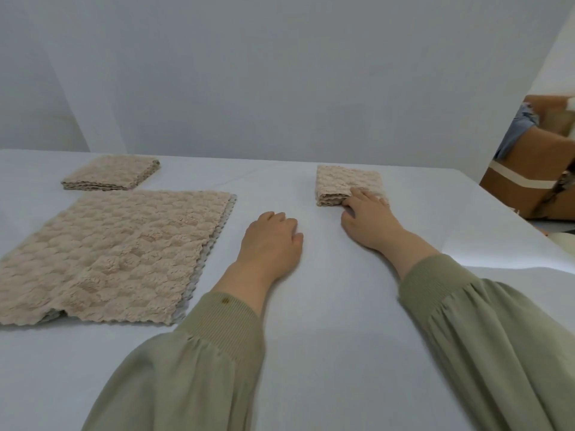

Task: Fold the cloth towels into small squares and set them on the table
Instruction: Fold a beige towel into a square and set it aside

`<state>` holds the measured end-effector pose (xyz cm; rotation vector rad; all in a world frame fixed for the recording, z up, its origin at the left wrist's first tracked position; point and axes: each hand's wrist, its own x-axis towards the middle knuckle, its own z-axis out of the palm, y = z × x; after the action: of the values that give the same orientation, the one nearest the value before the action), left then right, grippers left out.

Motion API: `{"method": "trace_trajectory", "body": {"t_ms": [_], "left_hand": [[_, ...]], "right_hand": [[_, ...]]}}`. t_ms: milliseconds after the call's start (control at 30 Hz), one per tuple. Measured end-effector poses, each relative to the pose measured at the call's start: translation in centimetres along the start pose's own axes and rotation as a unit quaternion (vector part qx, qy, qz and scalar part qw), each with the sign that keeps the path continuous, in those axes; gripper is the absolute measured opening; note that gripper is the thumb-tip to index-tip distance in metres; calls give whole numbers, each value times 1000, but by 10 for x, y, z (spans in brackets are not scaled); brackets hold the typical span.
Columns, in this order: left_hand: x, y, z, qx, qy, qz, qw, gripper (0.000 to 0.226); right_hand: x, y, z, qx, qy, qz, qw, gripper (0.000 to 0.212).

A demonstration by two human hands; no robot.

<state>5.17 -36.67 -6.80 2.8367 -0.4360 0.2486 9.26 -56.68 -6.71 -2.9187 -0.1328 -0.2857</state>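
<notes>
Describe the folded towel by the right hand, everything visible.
The folded towel is beige, plush, with a bumpy scalloped texture. It forms a small thick square, stacked layers showing on its near edge. It lies flat on the white table, far right. The right hand rests its fingers on its near corner.

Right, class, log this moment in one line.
right grip touches small folded beige cloth towel; left grip rests on white table; second folded beige towel far left; large beige towel lies flat

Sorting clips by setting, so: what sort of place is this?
Likely a staged recording or work space, not a home: the table is draped in a plain white sheet, a white backdrop hangs behind it, and taped cardboard boxes stand at the right edge.
</notes>
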Motion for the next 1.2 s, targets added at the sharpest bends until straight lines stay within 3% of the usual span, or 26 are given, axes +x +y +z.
{"method": "trace_trajectory", "body": {"t_ms": [267, 467, 800, 1067, 1200], "left_hand": [[14, 0, 4, -7, -4, 6, 1000, 38], [5, 1, 1, -50, 22, -10, 998, 30], [-61, -1, -20, -72, 134, -38, 988, 32], [-130, -41, -54, -79, 196, -101, 972, 30], [-133, -65, -65, -51, 173, -195, 964, 26]], "right_hand": [[25, 14, 5, -25, 16, 16, 999, 43], [2, -6, 0, -120, 22, 116, 986, 51], [-74, -75, -1, -42, 78, 16, 996, 37], [-128, -143, -3, 239, 77, 45, 967, 34], [-140, -157, 0, 168, 70, -96, 979, 35]]}}
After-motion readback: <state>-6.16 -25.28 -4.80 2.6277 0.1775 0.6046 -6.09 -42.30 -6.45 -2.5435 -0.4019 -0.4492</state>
